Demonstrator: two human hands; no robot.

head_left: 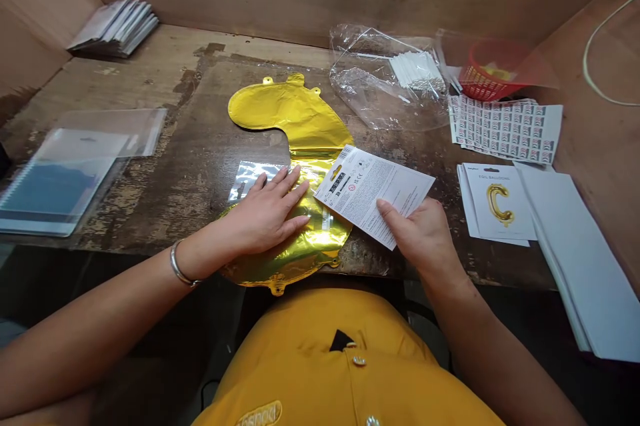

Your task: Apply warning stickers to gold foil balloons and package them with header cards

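Note:
A flat gold foil balloon (305, 123), curved like a letter, lies on the worn wooden table in front of me. My left hand (273, 209) rests flat on its lower part, fingers spread. Beneath that hand, a clear plastic piece (250, 176) shows at the left, partly hidden. My right hand (423, 233) grips a printed white card (373, 193) by its lower right edge, thumb on top. The card has a hang hole and small text, and its left corner overlaps the balloon.
Clear bags (75, 173) lie at the left, with a stack of white packets (117, 26) behind. A plastic bag of white sticks (417, 71), a red basket (487, 73) and sticker sheets (507, 129) are at the back right. Foil balloon cards (493, 203) and white sheets (585, 266) lie right.

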